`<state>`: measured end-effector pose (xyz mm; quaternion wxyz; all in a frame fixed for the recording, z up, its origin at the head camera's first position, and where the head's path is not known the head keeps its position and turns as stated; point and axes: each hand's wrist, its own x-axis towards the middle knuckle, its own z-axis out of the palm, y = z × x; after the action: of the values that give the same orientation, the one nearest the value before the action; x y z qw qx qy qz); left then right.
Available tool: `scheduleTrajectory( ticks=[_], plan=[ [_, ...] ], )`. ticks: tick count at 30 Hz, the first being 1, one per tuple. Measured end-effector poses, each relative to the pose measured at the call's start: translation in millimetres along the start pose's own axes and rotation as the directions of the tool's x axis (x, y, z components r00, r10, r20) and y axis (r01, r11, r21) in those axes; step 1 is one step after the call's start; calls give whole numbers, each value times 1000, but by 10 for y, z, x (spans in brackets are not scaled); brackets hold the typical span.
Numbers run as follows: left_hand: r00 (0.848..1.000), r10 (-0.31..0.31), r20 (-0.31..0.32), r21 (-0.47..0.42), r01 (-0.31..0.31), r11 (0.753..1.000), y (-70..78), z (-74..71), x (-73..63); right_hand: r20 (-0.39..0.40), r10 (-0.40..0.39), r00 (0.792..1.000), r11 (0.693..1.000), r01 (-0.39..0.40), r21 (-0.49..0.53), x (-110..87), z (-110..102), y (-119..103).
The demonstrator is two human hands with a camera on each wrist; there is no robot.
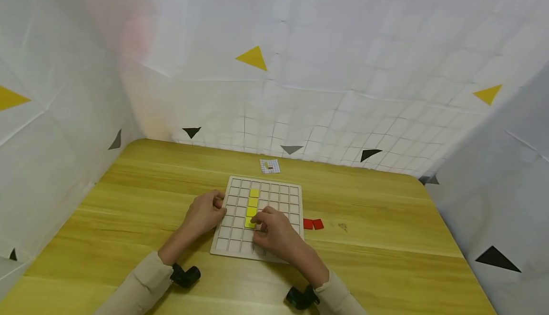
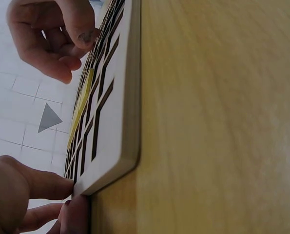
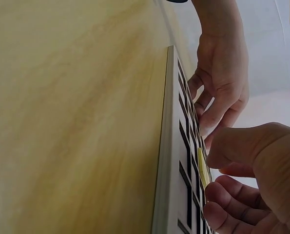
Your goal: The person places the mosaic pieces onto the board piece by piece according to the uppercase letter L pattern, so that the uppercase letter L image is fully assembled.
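A pale wooden grid board (image 1: 236, 234) lies on the table, with several yellow square tiles (image 1: 253, 202) lined up in one column of its cells. My left hand (image 1: 206, 212) holds the board's left edge, thumb and fingers meeting at the rim in the left wrist view. Over the board, my right hand (image 1: 276, 231) has its fingers loosely bent beside the nearest yellow tile (image 3: 202, 165). A fingertip is at that tile; whether it presses on it I cannot tell. Nothing shows gripped between the right thumb and fingers.
Two red square tiles (image 1: 313, 224) lie just right of the board. Behind it is a small card (image 1: 269, 166) printed with a grid and coloured squares. White sheets (image 1: 326, 67) with yellow, black and grey triangles surround the wooden table (image 1: 386, 238).
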<state>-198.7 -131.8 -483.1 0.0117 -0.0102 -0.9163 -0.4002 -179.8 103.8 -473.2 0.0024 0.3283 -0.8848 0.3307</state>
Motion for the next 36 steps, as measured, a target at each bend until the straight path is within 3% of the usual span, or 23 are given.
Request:
scheduleTrajectory(
  ticks=[36],
  plan=[
    [1000, 8, 3, -1, -7, 1000, -34, 10, 12, -92, 33, 995, 999, -36, -28, -350, -168, 185]
  ],
)
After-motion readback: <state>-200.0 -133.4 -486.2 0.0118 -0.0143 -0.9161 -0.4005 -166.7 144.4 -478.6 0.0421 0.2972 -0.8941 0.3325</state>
